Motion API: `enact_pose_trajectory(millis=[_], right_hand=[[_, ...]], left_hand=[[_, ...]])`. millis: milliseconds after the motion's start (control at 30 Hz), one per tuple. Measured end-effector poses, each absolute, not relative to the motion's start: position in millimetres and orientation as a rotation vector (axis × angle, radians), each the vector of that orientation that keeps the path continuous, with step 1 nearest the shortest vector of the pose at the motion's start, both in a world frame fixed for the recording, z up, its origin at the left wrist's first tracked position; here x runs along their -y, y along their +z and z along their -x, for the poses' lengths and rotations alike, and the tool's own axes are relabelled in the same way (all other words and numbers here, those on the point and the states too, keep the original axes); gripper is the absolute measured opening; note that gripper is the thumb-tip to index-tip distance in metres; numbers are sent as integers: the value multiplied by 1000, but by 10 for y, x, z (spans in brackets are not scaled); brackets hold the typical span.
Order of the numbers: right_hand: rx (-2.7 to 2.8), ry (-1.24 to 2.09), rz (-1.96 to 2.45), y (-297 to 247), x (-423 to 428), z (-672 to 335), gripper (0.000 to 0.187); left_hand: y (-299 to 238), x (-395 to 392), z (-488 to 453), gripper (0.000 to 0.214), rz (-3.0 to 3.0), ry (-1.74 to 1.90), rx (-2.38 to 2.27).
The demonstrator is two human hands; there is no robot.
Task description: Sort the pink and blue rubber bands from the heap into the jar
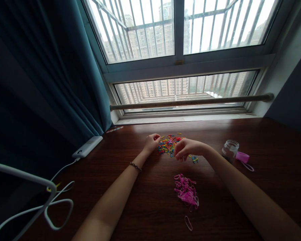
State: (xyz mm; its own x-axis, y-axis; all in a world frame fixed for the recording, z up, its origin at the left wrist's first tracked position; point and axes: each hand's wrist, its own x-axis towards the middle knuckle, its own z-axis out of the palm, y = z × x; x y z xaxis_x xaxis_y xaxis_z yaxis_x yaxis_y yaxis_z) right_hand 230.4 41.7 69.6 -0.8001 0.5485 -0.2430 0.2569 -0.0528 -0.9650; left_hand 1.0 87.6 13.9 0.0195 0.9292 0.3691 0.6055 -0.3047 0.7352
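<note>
A heap of small multicoloured rubber bands (167,146) lies on the brown tabletop, in red, yellow, green and blue. At its left edge is my left hand (152,142), fingers curled in with the thumb close to them; whatever they hold is too small to name. My right hand (188,148) reaches over the heap's right side, its fingers bent down and drawn together. Their tips are partly hidden, and I cannot make out what is in them. Nearer to me lies a pile of pink rubber bands (187,192), with a single pale pink band (188,223) below it.
To the right stand an open clear jar (230,149) and a pink lid with a loop (242,157). A few blue and yellow bands (194,159) lie under my right wrist. On the left are a white power bank (87,147), white cables (71,204) and a blue curtain (72,67).
</note>
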Motion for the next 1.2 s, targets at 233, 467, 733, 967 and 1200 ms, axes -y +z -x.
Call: enact_pose_trajectory(millis=[233,467,733,967,1200], right_hand=[[2140,2274,1051,706,-343,-2337,42],[2019,698,1313,304,-775,-2389,18],[2358,120,1287,-31,-883,-2460,33],[2389,135,1311,-22,-881,-2474,37],[2157,184,1237,-20,-891,-2457,34]], left_hand=[[-72,-988,144,17,-2236,993,-1544],[-57,-961,132,10,-2333,951,-1537],[-33,-976,148,16,-2136,1121,-1507],[-1,-989,122,21,-2061,1248,-1518],[160,-868,50,24,-1757,1151,-1277]])
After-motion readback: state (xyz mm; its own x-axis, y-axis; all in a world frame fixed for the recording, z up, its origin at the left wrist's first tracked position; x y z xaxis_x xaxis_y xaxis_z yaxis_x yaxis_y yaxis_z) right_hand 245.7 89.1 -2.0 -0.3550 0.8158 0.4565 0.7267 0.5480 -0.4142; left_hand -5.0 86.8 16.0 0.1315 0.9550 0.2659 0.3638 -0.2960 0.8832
